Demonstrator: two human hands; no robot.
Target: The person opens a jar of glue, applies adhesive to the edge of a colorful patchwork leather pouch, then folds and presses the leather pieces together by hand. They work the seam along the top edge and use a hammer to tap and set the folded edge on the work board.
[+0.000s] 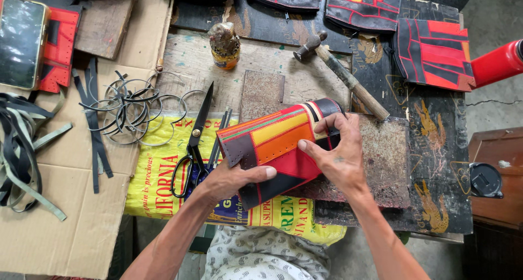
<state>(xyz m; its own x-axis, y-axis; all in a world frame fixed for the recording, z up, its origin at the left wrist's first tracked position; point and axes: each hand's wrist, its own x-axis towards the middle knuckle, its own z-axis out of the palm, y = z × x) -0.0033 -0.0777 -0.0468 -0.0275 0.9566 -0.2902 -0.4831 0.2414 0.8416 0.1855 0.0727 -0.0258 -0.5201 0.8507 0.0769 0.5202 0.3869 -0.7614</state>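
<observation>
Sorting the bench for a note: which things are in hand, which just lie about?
In hand: patchwork leather piece, left hand, right hand.
Lying about: scissors, hammer, metal rings, glue bottle, phone.

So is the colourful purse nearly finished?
The patchwork piece already has its red, orange, yellow and black panels stitched together. The left hand and right hand hold it folded on the rusty metal plate. Finished-looking pieces lie above; hammer and scissors rest unused.
</observation>
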